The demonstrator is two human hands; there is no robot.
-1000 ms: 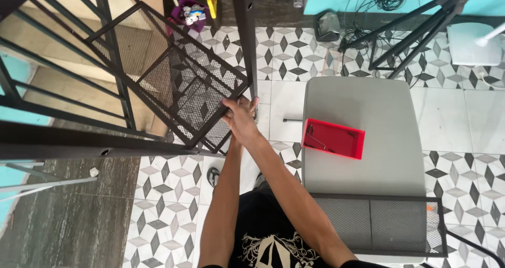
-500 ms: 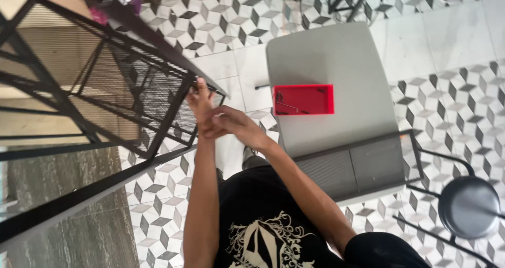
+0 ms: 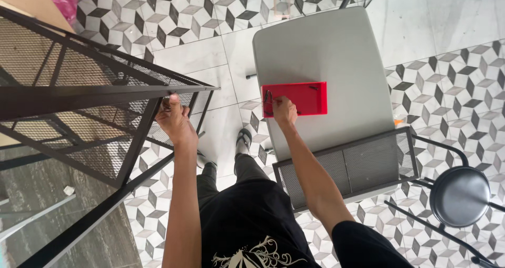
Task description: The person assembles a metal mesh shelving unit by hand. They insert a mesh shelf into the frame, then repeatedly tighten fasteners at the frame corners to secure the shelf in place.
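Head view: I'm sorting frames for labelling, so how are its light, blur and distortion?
Head view: soft, even daylight, no hard shadows or glare; faint sheen on the floor tiles. Left hand on the black mesh rack and right hand at the red tray on the grey table look sharp. The frame is tilted, and straight edges lean toward the corners.

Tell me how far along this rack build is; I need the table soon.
Done: the black mesh rack frame stands joined. In hand: the left hand grips its corner, and the right hand reaches into the red tray on the grey table. Left: a loose mesh panel lies on the table edge, unattached.
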